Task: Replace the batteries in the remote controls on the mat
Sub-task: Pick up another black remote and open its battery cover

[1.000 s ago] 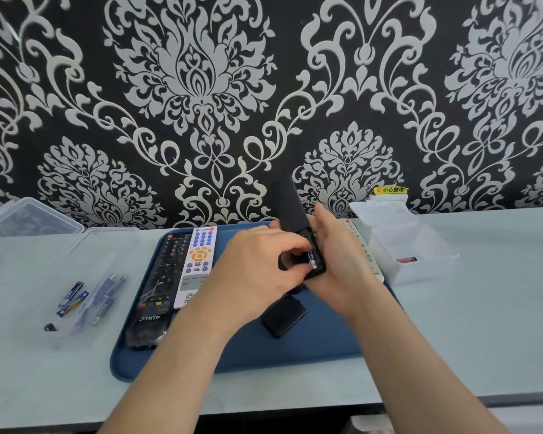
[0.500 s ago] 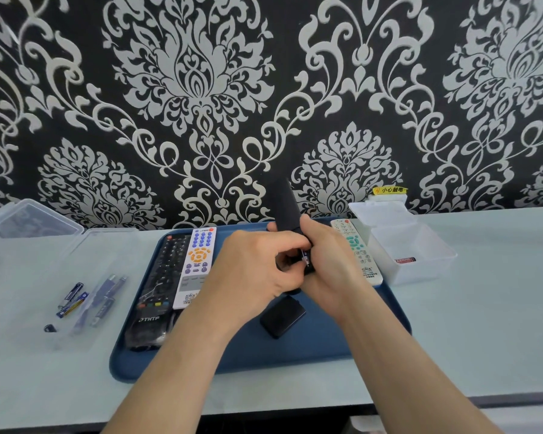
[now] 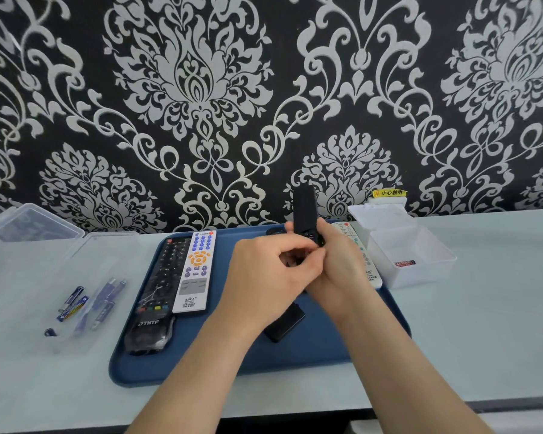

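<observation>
— Both hands have drifted slightly up and away from the person in the last second, taking the remote (image 3: 304, 211) along; it now stands more upright.

— How does the person hold it?

— The right hand (image 3: 336, 264) grips its lower half from behind. The left hand (image 3: 264, 277) has its fingers curled onto the remote's lower back, thumb underneath. It may be pinching a battery there, but the fingers hide it.

— And the cover (image 3: 284, 324)?

— It lies on the mat (image 3: 311, 355), between the wrists and nearer the person. The batteries (image 3: 74, 303) lie well left of the left hand. The white remote (image 3: 365, 261) shows just right of the right hand.
</observation>
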The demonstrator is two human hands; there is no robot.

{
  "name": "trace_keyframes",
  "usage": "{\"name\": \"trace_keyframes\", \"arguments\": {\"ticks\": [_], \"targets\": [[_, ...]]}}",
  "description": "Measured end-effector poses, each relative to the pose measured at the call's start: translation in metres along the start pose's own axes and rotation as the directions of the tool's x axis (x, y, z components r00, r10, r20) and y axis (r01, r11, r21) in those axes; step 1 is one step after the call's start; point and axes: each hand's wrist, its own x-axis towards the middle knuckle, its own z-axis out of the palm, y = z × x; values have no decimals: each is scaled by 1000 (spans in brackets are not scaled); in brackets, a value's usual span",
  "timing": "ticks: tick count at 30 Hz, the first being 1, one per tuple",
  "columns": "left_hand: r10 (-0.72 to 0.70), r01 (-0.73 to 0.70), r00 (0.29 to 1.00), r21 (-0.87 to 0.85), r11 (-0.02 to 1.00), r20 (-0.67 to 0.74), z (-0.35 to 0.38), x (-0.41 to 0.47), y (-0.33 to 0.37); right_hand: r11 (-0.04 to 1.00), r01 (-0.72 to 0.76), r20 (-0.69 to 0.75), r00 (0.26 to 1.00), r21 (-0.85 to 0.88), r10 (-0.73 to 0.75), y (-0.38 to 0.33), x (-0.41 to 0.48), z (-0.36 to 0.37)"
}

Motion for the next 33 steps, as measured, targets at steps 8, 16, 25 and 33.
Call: {"name": "trace_keyframes", "arguments": {"ticks": [8,16,25,33], "targets": [[-514,564,794,-711,419,326,-19,16,-6,955,195,318,941,-223,-117,11,-3,6],[-566,376,824,-773,511,26,-74,14,-34,972,48,302,953,-229,24,40,-8,36],[-200,451,858,506,735,-474,-160,-7,-104,920,-65,355,910,-385,213,84,-12,70],[-160,396,881,506,766,-445,-148,-2,-111,931,-101,355,906,-351,232,82,-13,67]]}}
